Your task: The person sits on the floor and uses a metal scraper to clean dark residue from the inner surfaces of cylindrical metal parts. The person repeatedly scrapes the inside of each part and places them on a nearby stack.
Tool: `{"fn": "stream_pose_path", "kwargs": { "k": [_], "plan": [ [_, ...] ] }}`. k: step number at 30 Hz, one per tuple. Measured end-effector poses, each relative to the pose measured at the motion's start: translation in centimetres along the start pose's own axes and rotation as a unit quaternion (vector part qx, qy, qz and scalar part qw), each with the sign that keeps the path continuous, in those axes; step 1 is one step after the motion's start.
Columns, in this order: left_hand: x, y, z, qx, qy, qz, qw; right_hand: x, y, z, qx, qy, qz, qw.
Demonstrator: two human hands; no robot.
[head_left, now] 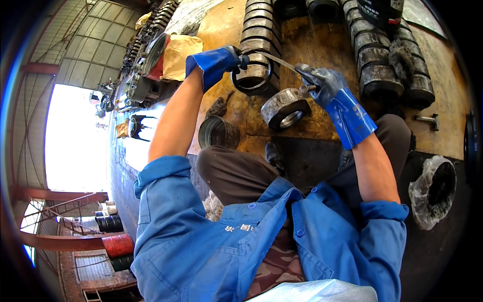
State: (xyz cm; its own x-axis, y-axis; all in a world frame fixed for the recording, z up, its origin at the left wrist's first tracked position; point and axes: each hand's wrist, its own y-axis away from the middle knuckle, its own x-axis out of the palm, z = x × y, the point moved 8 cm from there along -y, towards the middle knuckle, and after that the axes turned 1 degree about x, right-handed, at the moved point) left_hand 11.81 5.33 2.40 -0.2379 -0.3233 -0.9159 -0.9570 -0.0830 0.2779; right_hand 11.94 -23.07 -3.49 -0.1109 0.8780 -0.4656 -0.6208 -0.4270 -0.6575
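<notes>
My left hand [224, 61], in a blue rubber glove with a dark, dirty palm, closes on the upper left edge of a thin dark ring [275, 84]. The ring stands in front of the nearest piece in a row of thick metal rings [259, 32]. My right hand [324, 83], gloved alike, grips a thin flat metal strip [282, 61], whose far end reaches the thin ring. A short round metal end [307, 89] shows beneath the right fingers; its kind cannot be made out. Just below lies a loose thick metal ring [284, 108], tilted on the worktop.
A metal can [219, 132] and a dirty rag [218, 106] lie nearer left. Further rows of thick rings [377, 60] stand right, by a dark container [380, 12] and a bolt-like piece [427, 120]. A plastic-wrapped ring [435, 191] lies far right; brown paper [180, 56] is at left.
</notes>
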Motion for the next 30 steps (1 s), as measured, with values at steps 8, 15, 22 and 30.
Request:
{"fn": "stream_pose_path", "kwargs": {
  "k": [8,15,22,30],
  "plan": [
    [0.4,-0.8,0.5,-0.004,0.053,-0.001,0.999,1.5,0.4,-2.5,0.037,-0.056,0.032,0.997],
    [0.1,0.6,-2.6,0.010,0.112,-0.016,0.993,8.1,2.9,-9.4,0.310,-0.777,0.140,0.530],
    [-0.9,3.0,-3.3,0.030,0.235,-0.071,0.969,5.0,3.4,-7.6,0.470,-0.295,0.132,0.822],
    [-1.1,4.5,-2.1,0.051,0.321,-0.128,0.937,5.7,4.0,-6.1,0.470,-0.402,0.149,0.772]
  ]
}}
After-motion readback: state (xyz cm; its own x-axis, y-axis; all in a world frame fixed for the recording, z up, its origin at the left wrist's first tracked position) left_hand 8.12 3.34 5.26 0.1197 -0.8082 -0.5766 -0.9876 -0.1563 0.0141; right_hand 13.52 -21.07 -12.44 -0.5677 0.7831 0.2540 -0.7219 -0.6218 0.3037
